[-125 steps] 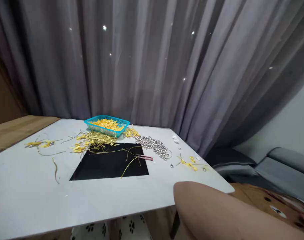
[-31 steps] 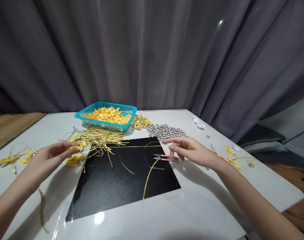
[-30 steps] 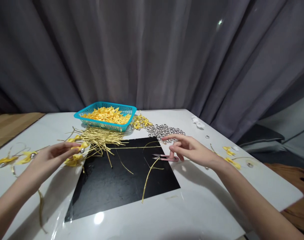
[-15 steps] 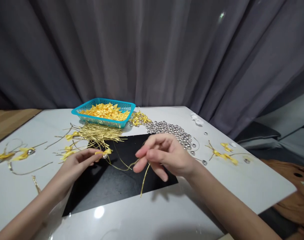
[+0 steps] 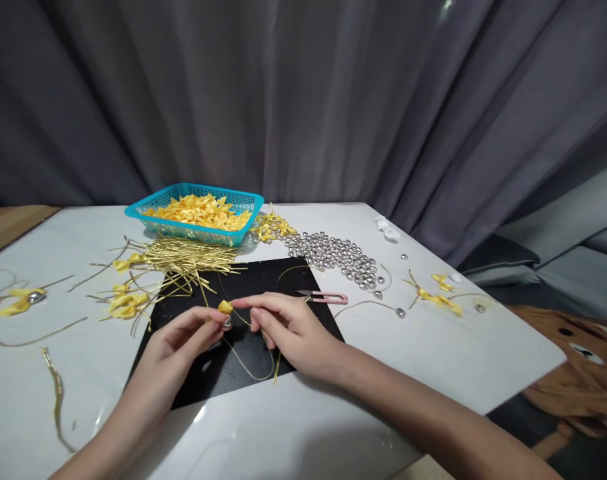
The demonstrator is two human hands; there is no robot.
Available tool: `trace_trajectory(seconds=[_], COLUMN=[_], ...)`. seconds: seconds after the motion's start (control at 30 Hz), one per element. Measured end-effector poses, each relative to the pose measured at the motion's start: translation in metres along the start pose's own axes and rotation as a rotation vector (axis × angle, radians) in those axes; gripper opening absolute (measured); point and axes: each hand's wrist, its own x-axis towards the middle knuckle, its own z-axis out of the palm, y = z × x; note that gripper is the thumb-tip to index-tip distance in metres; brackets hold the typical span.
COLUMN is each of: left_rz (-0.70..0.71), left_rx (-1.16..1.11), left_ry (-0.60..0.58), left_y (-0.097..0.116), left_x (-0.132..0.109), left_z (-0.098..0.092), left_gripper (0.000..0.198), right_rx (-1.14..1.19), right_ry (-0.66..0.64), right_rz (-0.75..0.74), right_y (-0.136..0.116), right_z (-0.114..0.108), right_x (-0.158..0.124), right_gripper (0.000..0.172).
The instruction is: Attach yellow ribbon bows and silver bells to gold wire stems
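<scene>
Above the black mat, my left hand pinches a small yellow ribbon bow. A silver heart-shaped bead shows just under the bow at the fingertips. My right hand reaches in from the right, its index fingertip touching the bow. Its thumb and other fingers are curled in on a thin gold cord, which loops down between the hands; a cord end hangs below the right hand. The exact grip on the cord is partly hidden.
A turquoise basket of yellow bows stands at the back, with gold cords in front. Silver beads lie behind the mat. Pink-handled thread snips lie right of my right hand. Finished-looking bow pieces lie left.
My right hand has moved left and down to the bow, its index finger now on it. The left hand has shifted slightly right. The snips have come into view.
</scene>
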Motion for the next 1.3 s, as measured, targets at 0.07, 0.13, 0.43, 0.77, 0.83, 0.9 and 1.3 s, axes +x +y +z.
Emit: trace_trajectory(seconds=[0.07,0.13,0.43,0.77,0.83,0.9,1.3], left_rz=[-0.021,-0.055,-0.07,-0.033,0.022,0.05,0.067], left_rx=[-0.018,-0.035,0.049,0.13,0.175,0.18,0.113], left_ry=[0.025,0.027,-0.024,0.059,0.051,0.03,0.148], left_y=[0.001,0.003,0.001,0.0,0.0,-0.001,-0.004], left_x=[0.0,0.0,-0.003,-0.001,-0.001,-0.002,-0.01], left_z=[0.002,0.004,0.001,0.002,0.001,0.001,0.007], left_gripper=[0.041,0.048,0.033,0.041,0.04,0.039,0.035], right_rx=[-0.145,-0.25,-0.001,0.579,0.57,0.572,0.485], right_ry=[0.0,0.026,0.13,0.109,0.133,0.125,0.18], right_rz=[-0.059,-0.113,-0.004,0.339,0.319,0.275,0.26], right_y=[0.001,0.002,0.004,0.013,0.012,0.012,0.022], right_z=[-0.001,-0.002,0.005,0.015,0.015,0.015,0.026], right_x=[-0.002,-0.004,-0.003,-0.002,-0.003,-0.002,-0.004], right_gripper=[0.03,0.024,0.009,0.028,0.031,0.033,0.037])
